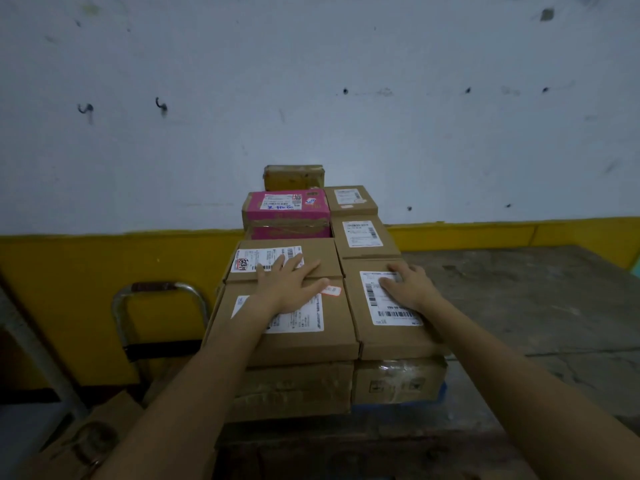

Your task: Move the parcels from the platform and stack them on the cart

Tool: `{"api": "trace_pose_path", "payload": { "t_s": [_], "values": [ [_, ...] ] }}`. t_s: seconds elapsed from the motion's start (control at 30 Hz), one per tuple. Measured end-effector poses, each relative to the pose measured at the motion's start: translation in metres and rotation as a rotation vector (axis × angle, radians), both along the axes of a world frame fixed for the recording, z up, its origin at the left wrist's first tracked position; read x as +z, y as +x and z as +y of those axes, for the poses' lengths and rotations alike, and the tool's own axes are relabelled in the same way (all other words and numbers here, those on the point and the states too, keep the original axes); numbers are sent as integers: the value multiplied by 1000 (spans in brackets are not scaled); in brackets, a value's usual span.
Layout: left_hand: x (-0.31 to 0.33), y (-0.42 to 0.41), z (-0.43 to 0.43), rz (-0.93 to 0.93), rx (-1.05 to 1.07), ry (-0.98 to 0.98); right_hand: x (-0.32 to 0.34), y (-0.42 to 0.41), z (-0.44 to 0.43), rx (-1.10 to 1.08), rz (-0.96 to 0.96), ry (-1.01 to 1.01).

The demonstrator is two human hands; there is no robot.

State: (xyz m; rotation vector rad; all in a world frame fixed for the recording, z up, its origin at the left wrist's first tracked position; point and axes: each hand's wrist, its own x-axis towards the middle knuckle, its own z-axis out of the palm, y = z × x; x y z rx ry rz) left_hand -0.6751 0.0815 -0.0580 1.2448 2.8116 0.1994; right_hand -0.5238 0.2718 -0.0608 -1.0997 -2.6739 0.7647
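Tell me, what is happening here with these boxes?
A person reaches over a stack of cardboard parcels. The left hand lies flat on the near left parcel, fingers reaching the one behind, and the right hand rests on the label of the near right parcel. Neither parcel is lifted. A pink box sits further back, a metal cart handle stands to the left, and the grey platform lies to the right.

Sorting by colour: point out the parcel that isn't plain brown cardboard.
The pink box, left column, just beyond the left hand; all the rest in view are brown.
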Motion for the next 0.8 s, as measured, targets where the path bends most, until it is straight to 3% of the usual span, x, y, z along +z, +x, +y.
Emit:
{"api": "trace_pose_path", "payload": {
  "t_s": [0.13, 0.23, 0.3, 0.4, 0.8],
  "values": [
    [8, -5, 1, -20, 60, 131, 3, -1, -1, -54, -41, 185],
    [14, -15, -8, 68, 164, 180, 6, -6, -1, -45, -2, 269],
    [14, -25, -22, 85, 302, 163, 10, -10, 3, -36, 0, 249],
    [8, -31, -44, -82, 442, 191, 10, -12, 10, -27, -35, 155],
    [17, -8, -30, 62, 448, 291, 10, 10, 7, 57, 61, 307]
  ]
}}
